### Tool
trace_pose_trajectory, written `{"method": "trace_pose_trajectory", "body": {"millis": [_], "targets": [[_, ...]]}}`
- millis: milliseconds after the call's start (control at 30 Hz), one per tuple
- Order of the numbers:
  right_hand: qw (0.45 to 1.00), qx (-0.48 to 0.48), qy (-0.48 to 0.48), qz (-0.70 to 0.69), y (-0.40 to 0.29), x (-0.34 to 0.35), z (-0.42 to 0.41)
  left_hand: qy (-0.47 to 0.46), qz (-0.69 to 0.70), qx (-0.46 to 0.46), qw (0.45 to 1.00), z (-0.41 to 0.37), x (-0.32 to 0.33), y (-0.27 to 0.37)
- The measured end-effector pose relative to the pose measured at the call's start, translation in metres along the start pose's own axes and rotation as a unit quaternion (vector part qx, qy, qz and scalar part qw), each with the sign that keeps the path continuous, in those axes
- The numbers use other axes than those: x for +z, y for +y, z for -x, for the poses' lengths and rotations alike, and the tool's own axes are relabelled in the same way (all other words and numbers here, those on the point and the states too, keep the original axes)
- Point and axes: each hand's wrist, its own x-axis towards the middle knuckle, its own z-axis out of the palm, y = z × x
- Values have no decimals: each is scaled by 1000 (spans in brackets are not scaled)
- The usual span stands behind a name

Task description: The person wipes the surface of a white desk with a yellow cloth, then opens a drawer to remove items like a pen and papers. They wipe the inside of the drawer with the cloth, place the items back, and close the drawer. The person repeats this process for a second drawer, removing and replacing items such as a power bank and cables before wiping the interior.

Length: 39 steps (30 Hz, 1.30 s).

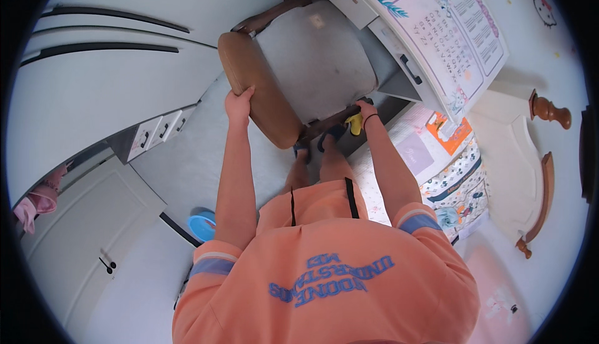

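Note:
In front of me stands an armchair with a grey fabric seat [313, 54], a padded brown backrest [257, 86] and dark wooden armrests. My left hand [238, 105] grips the edge of the backrest, its thumb lying over the padding. At the front end of the right armrest [330, 122], my right hand [367, 110] is closed around the wood. A yellow object [355, 124] shows just under that hand; whether the hand also holds it cannot be told. The chair's front faces a white desk [351, 5] with drawers.
A printed mat [449, 35] covers the desk top. To the right is a bed with a pale headboard [510, 175] and patterned bedding [458, 185]. White cabinets [107, 72] with black handles line the left. A blue basin [201, 224] sits on the floor near a white door [89, 231].

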Motion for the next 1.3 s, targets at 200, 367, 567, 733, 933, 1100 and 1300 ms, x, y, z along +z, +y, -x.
{"method": "trace_pose_trajectory", "body": {"millis": [200, 367, 567, 733, 933, 1100, 1300], "targets": [[998, -46, 14, 30, 56, 26, 41, -19, 84, -3, 996, 30, -67, -19], [995, -37, 11, 95, 120, 72, 93, 20, 115, -31, 993, 71, -159, -45], [984, 13, 37, 171, 174, 120, 142, 45, 114, -36, 992, 96, -233, -80], [977, 27, -35, 210, 227, 121, 139, 59, 106, -57, 991, 106, -265, -104], [946, -17, -40, 322, 225, 120, 140, 62, 84, -67, 992, 105, -273, -119], [886, 18, -200, 418, 181, 100, 131, 85, 46, -81, 992, 100, -272, -115], [915, -38, -292, 276, 88, 54, 120, 420, -375, 127, 817, 90, -214, -82]]}}
